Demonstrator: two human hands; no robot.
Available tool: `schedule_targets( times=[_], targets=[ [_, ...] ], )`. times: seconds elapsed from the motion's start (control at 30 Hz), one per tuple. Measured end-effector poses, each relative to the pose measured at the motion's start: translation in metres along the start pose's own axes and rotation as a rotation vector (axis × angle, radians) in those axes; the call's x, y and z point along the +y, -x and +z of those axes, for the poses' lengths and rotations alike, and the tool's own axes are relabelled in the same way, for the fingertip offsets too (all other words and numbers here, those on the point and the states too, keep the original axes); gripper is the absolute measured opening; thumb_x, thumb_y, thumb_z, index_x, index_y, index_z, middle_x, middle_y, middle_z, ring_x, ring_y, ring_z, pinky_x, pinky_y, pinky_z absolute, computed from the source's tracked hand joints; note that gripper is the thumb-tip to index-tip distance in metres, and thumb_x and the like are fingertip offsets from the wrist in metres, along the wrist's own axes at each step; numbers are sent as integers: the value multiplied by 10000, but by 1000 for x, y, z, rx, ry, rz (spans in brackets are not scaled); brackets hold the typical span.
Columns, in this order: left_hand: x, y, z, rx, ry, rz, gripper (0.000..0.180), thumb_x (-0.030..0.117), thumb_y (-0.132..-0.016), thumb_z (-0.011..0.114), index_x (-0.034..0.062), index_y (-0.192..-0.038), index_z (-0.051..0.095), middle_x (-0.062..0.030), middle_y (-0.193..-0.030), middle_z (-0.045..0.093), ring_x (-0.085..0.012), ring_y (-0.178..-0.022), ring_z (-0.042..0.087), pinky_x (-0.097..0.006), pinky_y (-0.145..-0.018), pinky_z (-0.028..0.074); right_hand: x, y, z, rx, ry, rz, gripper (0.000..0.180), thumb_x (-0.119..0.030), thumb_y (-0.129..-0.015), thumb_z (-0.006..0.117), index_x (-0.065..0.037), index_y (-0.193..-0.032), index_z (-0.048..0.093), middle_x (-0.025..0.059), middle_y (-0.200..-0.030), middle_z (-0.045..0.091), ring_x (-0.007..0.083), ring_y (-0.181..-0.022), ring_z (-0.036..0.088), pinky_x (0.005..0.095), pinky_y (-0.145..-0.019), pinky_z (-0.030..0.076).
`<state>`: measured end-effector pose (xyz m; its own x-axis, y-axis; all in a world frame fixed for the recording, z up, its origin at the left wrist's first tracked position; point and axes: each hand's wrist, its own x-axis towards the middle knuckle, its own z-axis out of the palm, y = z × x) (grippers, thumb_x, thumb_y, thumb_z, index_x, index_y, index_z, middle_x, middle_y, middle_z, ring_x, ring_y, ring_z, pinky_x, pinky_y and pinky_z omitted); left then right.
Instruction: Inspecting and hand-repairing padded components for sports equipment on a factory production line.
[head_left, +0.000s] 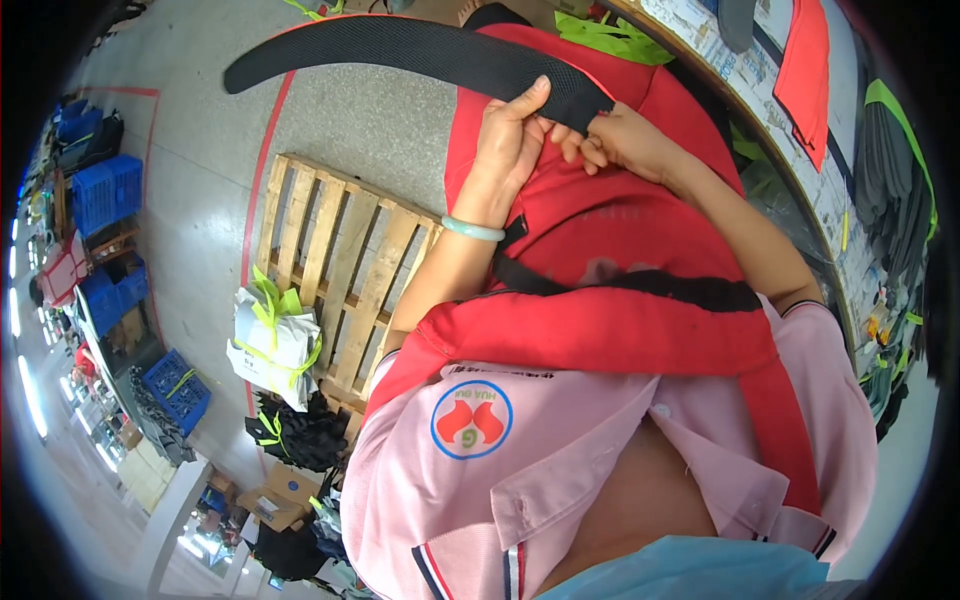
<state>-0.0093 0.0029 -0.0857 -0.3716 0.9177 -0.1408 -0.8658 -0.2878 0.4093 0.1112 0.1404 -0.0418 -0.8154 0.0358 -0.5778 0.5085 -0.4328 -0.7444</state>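
Note:
A long, curved black mesh strap (400, 52), padded-looking with a thin reddish line along its far edge, reaches from the upper left to my lap. My left hand (508, 145), with a pale green bangle at the wrist, grips it near its right end, thumb on top and fingers beneath. At that squared end my right hand (622, 145) pinches the edge, its fingers curled and partly hidden under the strap. Both hands are close together above the red apron (600, 230) over my lap.
On the right, a worktable (725, 75) carries a red fabric piece (806, 85) and dark strap pieces (885, 165). Left of me lie a wooden pallet (335, 260) and a tied white bundle (275, 345). Blue crates (107, 195) stand farther left; green-yellow strips (612, 38) lie beyond my lap.

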Motion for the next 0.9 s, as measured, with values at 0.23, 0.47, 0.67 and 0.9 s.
schedule_targets(
  times=[0.23, 0.47, 0.67, 0.9],
  targets=[
    [-13, 5, 22, 308, -52, 104, 189, 54, -910, 591, -24, -1081, 587, -125, -1022, 654, -252, -917, 650, -376, -842, 539, -11, 16, -6, 88, 855, -152, 167, -90, -887, 506, 7, -936, 632, 75, -686, 610, 144, -544, 546, 320, -564, 464],
    [4, 2, 24, 322, -154, 245, 192, 43, -892, 627, -23, -1071, 609, -117, -1026, 668, -206, -916, 657, -333, -830, 551, -39, 12, -38, 293, 518, -274, 299, -309, -964, 534, -34, -1003, 643, 5, -772, 605, 78, -667, 563, 211, -618, 477],
    [-3, 5, 32, 248, -253, 33, 108, 7, -845, 672, -75, -911, 648, -120, -864, 684, -159, -721, 666, -268, -626, 562, -47, -6, -13, 112, 557, -429, 233, -228, -923, 595, -19, -1014, 645, 4, -816, 636, 51, -682, 565, 203, -589, 470],
    [-6, 1, 23, 276, -583, 147, 145, -25, -807, 698, -94, -924, 648, -120, -840, 686, -167, -652, 659, -258, -564, 536, -47, -4, -6, 166, 626, -318, 224, -243, -942, 561, -38, -986, 638, -3, -778, 624, 35, -622, 551, 188, -502, 436]
  ],
)
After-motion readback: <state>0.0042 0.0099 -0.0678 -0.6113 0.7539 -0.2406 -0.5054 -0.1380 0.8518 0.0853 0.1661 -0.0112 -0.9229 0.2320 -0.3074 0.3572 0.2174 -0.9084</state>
